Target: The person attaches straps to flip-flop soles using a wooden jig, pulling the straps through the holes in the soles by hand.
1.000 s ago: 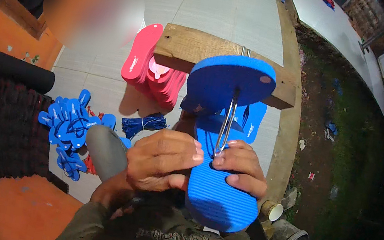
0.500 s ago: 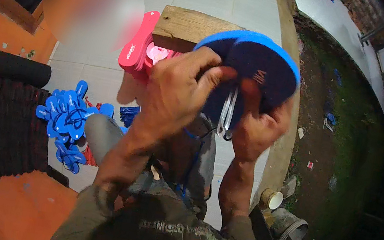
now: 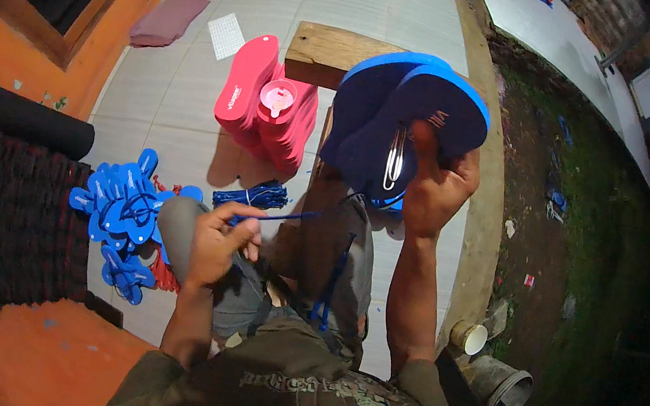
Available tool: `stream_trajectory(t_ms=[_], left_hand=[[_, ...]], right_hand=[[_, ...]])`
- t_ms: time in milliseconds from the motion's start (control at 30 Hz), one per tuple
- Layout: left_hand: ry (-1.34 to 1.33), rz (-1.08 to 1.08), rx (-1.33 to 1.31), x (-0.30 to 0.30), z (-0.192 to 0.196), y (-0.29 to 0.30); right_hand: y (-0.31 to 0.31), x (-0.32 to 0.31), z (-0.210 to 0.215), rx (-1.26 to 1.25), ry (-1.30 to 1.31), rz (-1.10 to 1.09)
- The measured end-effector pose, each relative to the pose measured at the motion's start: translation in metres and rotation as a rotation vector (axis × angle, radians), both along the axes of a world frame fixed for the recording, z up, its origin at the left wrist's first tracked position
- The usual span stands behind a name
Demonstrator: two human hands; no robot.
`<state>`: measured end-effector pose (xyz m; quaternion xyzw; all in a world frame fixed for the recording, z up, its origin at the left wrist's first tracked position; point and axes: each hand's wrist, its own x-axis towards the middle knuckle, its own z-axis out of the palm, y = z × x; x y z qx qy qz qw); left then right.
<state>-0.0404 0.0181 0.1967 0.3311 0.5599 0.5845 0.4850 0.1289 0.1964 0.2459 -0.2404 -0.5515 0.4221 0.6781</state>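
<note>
My right hand (image 3: 441, 193) grips a pair of dark-blue flip-flop soles (image 3: 366, 117) with bright blue edges, its thumb pressed on the near face. Below that thumb, a shiny bent-wire tool (image 3: 394, 159) lies along the sole; where its upper end goes is hidden. Lower and to the left, my left hand (image 3: 224, 240) pinches a thin blue strap (image 3: 290, 216) that points toward the soles. More dark-blue strap (image 3: 333, 279) hangs over my lap. A bundle of dark-blue straps (image 3: 253, 195) lies on the floor just beyond my left hand.
Pink soles (image 3: 249, 80) stand stacked with a small pink cup (image 3: 277, 99) beside a wooden block (image 3: 334, 51). Finished-looking blue flip-flops (image 3: 126, 196) are heaped left, near a stack of dark sheets (image 3: 28, 219) and a black roll (image 3: 17, 118). A bucket (image 3: 502, 387) stands right.
My left hand has come away from the soles, down and to the left, and now holds a blue strap. My right hand keeps the soles, lowered slightly. The person at the upper left is gone from view.
</note>
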Motion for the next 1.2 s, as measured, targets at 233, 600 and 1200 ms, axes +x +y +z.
stream_trajectory(t_ms=[233,600,1200], left_hand=[[-0.54,0.292,0.342,0.016,0.024,0.074],[0.864,-0.116,0.765,0.049,0.061,0.119],[0.589,-0.355,0.821,0.041,0.044,0.121]], right_hand=[[0.001,0.005,-0.001,-0.023,0.012,0.018],[0.004,0.009,-0.003,-0.072,0.031,0.082],[0.006,0.006,-0.003,-0.083,0.126,0.116]])
